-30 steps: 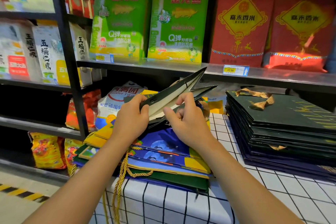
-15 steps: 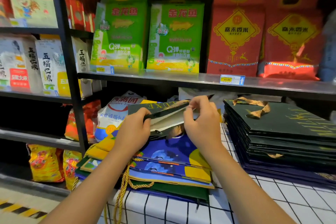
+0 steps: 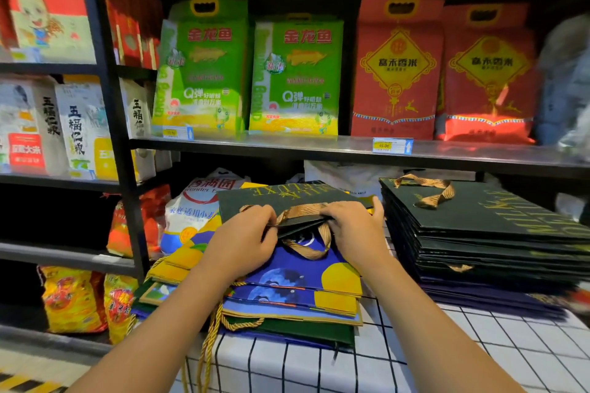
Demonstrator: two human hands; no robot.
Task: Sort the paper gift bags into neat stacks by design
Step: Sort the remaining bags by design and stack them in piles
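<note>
Both the left hand [image 3: 245, 241] and the right hand [image 3: 356, 230] pinch the near edge of a flat dark green paper gift bag with gold lettering [image 3: 281, 198], held just above the mixed pile of blue-and-yellow bags [image 3: 297, 284] on the checked worktop [image 3: 479, 351]. Folded, it looks light and fairly stiff yet easily creased, so a two-handed grip along the reinforced top edge suits it, with its loose gold ribbon handle [image 3: 306, 233] tucked in. The matching dark green stack [image 3: 479, 226] lies just to the right.
</note>
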